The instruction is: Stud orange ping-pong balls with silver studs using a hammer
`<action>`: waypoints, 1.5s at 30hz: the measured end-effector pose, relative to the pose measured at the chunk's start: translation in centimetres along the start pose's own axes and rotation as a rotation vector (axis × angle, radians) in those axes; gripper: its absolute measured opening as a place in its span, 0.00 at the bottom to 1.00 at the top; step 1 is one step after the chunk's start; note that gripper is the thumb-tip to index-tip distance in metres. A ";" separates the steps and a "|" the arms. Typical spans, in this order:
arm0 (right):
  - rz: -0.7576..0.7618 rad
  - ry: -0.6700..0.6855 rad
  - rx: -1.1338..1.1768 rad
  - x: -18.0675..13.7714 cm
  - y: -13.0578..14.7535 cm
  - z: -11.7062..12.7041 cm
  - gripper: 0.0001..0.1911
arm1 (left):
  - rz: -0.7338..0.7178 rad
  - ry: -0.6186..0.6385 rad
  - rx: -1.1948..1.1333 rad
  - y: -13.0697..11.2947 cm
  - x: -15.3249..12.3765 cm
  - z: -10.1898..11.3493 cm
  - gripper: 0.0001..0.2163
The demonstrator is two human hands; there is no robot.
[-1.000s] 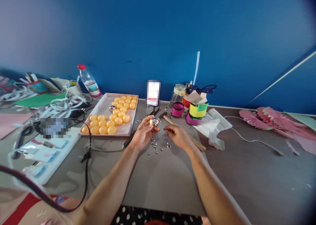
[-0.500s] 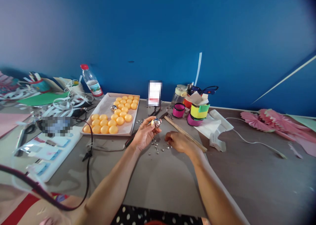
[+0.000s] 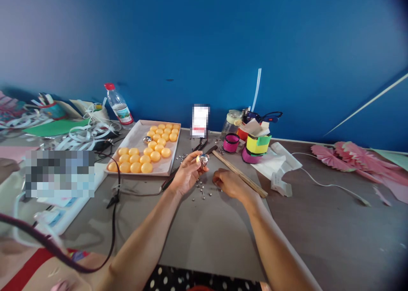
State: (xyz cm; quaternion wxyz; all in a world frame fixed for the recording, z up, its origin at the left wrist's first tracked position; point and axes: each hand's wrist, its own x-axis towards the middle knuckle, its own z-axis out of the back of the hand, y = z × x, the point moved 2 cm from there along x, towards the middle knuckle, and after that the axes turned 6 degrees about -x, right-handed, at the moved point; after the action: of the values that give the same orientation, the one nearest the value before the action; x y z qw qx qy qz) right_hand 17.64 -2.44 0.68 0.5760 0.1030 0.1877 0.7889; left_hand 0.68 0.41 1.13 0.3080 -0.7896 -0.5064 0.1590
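Between the fingertips of my left hand [image 3: 187, 174] is an orange ball partly covered in silver studs [image 3: 202, 159], raised above the table. My right hand [image 3: 228, 182] is low over the tabletop to the right, its fingers curled together; whatever they pinch, if anything, is hidden. Loose small silver studs [image 3: 201, 189] lie scattered below and between both hands. Just beyond my right hand a hammer with a wooden handle [image 3: 240, 174] lies slanting on the table. A shallow white box [image 3: 174, 155] at left holds rows of plain orange balls [image 3: 134, 159] and one silver-covered ball [image 3: 147, 140].
A red-capped bottle [image 3: 118, 106] stands behind the box. A magenta roll [image 3: 230, 142], a glass jar [image 3: 232, 121] and a yellow-green container [image 3: 256, 145] are at back right. Dark cable [image 3: 116, 184] loops beside a white power strip [image 3: 81, 197]. Pink pleated paper [image 3: 347, 157] lies far right.
Both hands stay almost in place. The ball in my left hand has turned slightly, with more of its silver side toward me. My right hand has barely moved.
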 end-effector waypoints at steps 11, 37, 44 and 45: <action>-0.035 -0.372 0.839 0.1 1.6 1.5 0.09 | -0.031 -0.001 0.144 0.7 0.1 0.0 0.16; -0.201 -0.322 1.107 0.6 1.5 0.5 0.12 | -0.213 0.042 0.681 1.1 0.2 0.0 0.15; -0.259 -0.364 1.041 0.9 1.3 0.0 0.11 | -0.227 0.044 0.752 1.5 0.1 -0.1 0.13; -0.260 -0.362 1.040 0.9 1.3 0.1 0.11 | -0.206 0.039 0.741 1.5 0.2 0.0 0.14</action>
State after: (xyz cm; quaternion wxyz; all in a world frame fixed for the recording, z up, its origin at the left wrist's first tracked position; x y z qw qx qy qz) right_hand 16.28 -1.96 1.28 0.5649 0.4828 0.4610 0.4851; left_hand 1.86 0.08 0.17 0.5964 -0.5726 -0.4852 0.2846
